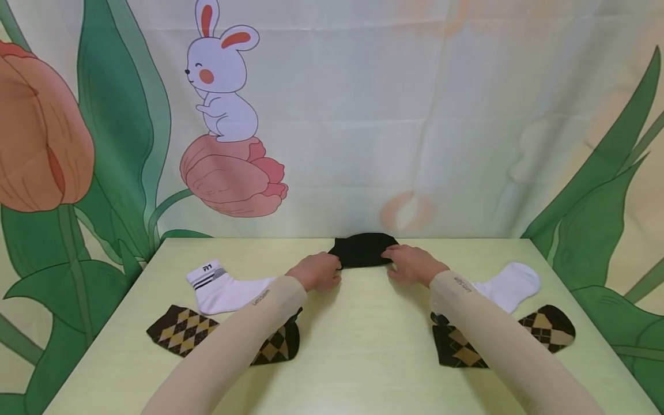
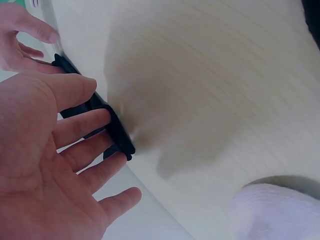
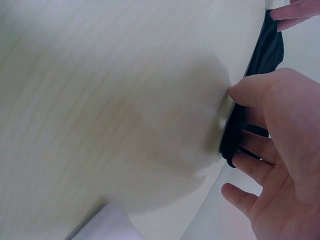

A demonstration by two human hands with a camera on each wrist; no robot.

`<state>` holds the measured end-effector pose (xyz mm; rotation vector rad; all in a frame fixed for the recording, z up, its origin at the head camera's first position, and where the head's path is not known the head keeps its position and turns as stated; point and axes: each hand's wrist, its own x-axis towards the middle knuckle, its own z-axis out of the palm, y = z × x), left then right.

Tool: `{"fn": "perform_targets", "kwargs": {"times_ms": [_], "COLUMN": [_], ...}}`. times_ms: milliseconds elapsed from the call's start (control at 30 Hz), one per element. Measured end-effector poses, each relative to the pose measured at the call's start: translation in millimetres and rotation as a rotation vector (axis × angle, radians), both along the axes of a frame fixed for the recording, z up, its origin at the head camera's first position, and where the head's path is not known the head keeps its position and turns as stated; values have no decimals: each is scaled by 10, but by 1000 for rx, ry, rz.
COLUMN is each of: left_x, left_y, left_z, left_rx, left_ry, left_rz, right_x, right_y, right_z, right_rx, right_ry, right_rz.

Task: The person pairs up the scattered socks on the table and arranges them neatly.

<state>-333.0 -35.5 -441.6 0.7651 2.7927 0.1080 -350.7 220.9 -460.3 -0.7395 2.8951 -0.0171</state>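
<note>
At the table's far edge lies a black sock [image 1: 364, 250], its middle in view between two hands. My left hand [image 1: 317, 272] holds its left end, and my right hand [image 1: 415, 264] grips the right end. In the left wrist view the thumb and fingers of the left hand [image 2: 65, 145] meet the black cloth, the little finger standing free. The right wrist view has the right hand [image 3: 280, 145] with its thumb on the near side of the sock [image 3: 265, 52] and fingers against the cloth.
White socks lie at left [image 1: 228, 293] and right [image 1: 513, 285]. Nearer are brown argyle socks at left [image 1: 184, 331] and right [image 1: 547, 328], partly hidden under the sleeves. Behind the pale table [image 1: 363, 346] hangs a printed curtain [image 1: 337, 115] with a rabbit and tulips.
</note>
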Motion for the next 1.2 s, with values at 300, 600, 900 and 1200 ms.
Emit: {"fn": "perform_targets", "kwargs": {"times_ms": [300,600,900,1200], "left_x": [-11,-15,-42,-64], "left_y": [-3,-8,-2,7], "left_z": [-26,-27,-38,-65], "left_rx": [-8,0,-6,-12], "left_ry": [10,10,13,24], "left_rz": [-12,-7,-4,-2], "right_x": [5,14,13,-5], "right_y": [-13,-27,-32,-35], "right_z": [-3,22,24,26], "right_rx": [1,-4,-4,4], "right_ry": [-3,-6,-5,10], "right_rz": [-7,-12,-16,-1]}}
